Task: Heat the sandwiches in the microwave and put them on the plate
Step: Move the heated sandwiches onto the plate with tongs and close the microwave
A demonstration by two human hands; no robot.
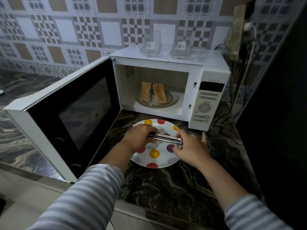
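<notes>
A dark marbled table (174, 185) is seen beneath a patterned tile wall (66, 30) — the microwave (166, 63) stands open, two sandwiches (153, 92) upright on its glass turntable (172, 99). Over the dotted plate (154, 156), metal tongs (164, 138) are gripped by the left hand (139, 138) and pinched by the right hand (191, 148).

Single head cam, wide-angle, looking forward and down from above the counter (174, 188); sitting close over both forearms, facing the open microwave (166, 77) and tiled wall (83, 30).
</notes>
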